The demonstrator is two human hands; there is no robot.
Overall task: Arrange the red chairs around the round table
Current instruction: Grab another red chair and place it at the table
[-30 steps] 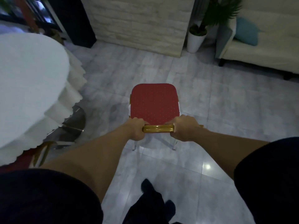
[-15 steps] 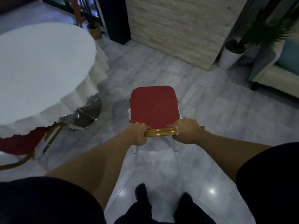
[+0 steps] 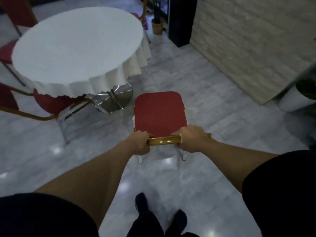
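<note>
A red chair with a dotted seat and a gold frame stands right in front of me on the grey tiled floor. My left hand and my right hand both grip the gold top rail of its back. The round table, covered by a white cloth, is ahead to the left, with its steel base close to the chair's front left corner. A second red chair is tucked under the table's near left edge. Another red chair stands at the far left.
A pale stone wall runs along the right. A white planter stands at its near end, a small potted plant near a dark pillar at the back. Open floor lies between chair and wall. My feet show below.
The view has swung left, so the whole table is now in sight and the sofa is gone from view. The held chair is nearer the table's base. Both hands keep their grip.
</note>
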